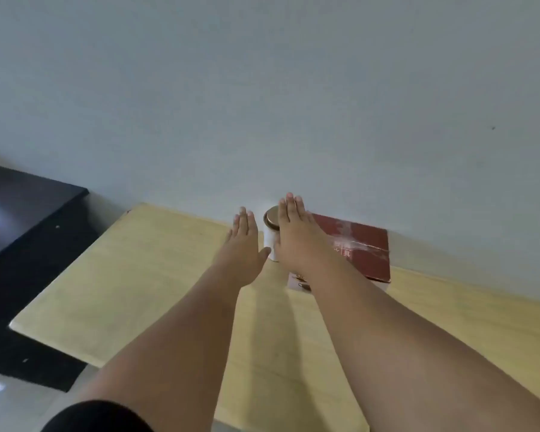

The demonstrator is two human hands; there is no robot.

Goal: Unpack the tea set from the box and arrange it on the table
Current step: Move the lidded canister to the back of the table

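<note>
A closed dark red box with tape across its top lies on the pale wooden table, against the wall. Just left of it stands a white canister with a bronze lid. My left hand is stretched out flat, fingers together, palm down, holding nothing, just left of the canister. My right hand is also flat and extended, covering the canister's right side and the box's left end. Whether either hand touches the canister I cannot tell.
A plain white wall rises right behind the table. A black glossy counter or cabinet stands to the left, lower than the tabletop. Light tiled floor shows at the bottom left. A dark sleeve is at the bottom edge.
</note>
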